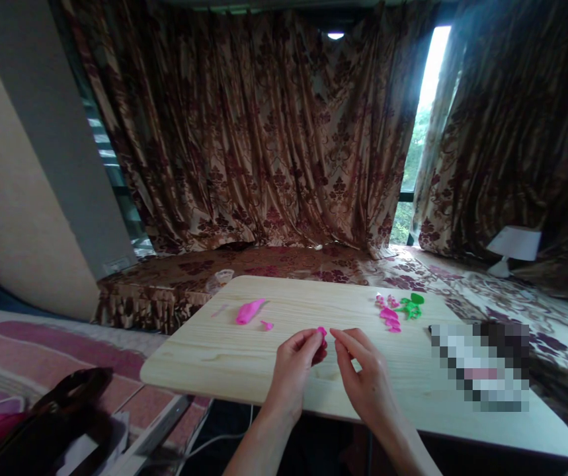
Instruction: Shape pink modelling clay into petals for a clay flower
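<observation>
While the left hand pinches a pink piece above the pale wooden table, the right hand's fingertips meet beside it. Patterned curtains hang behind.

"What fills the upper frame?"
"Patterned curtains, with a bright gap at upper right."
"And lower?"
"A white-shaded lamp at middle right, striped fabric at lower left."
</observation>
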`<state>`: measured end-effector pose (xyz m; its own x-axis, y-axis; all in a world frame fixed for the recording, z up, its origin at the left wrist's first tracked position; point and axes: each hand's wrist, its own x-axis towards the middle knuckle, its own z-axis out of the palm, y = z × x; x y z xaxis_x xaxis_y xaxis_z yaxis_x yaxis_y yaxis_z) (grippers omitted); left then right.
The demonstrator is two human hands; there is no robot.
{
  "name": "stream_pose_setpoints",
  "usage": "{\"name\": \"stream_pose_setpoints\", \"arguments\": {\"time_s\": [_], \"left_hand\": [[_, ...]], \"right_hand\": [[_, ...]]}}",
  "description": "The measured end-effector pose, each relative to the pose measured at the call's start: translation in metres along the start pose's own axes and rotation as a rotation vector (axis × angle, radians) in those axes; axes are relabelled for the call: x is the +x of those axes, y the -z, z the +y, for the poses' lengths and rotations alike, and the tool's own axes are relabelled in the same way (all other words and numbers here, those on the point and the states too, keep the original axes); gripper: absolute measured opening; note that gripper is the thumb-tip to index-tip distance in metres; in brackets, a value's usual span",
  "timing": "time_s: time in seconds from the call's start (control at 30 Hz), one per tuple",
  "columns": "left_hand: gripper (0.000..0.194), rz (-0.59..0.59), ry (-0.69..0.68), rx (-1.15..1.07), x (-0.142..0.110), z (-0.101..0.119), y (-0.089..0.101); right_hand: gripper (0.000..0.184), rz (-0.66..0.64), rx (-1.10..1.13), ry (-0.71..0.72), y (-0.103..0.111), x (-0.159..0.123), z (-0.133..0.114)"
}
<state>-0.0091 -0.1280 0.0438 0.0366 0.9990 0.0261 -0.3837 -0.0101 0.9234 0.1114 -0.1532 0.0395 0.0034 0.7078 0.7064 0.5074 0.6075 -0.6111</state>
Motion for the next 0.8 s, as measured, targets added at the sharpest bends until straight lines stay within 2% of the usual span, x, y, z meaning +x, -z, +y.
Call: {"name": "stream_pose_setpoints", "arguments": {"time_s": [0.13, 0.23, 0.33, 0.5, 0.63, 0.8], "left_hand": [[0.028, -0.019, -0.020, 0.003, 0.001, -0.005, 0.000], [0.028, -0.011, -0.021, 0.022, 0.002, -0.007, 0.000], [0.029, -0.012, -0.015, 0.027, 0.002, -0.006, -0.002], [0.027, -0.051, -0.041, 0.082, 0.003, -0.001, -0.005], [0.021, -0.138, -0.148, 0.285, 0.011, 0.004, -0.005], [0.012, -0.173, -0.320, 0.508, 0.012, 0.014, -0.011]], "right_hand": [[0.033, -0.032, 0.013, -0.007, -0.001, -0.004, 0.001], [0.033, -0.005, 0.009, -0.001, -0.001, -0.004, 0.004], [0.032, 0.018, 0.005, 0.000, 0.001, -0.004, 0.006], [0.031, -0.026, 0.034, 0.006, 0.003, 0.000, 0.006], [0.027, 0.004, 0.009, 0.002, 0.013, 0.013, 0.010], [0.021, -0.118, -0.078, 0.046, 0.030, 0.028, 0.008]]}}
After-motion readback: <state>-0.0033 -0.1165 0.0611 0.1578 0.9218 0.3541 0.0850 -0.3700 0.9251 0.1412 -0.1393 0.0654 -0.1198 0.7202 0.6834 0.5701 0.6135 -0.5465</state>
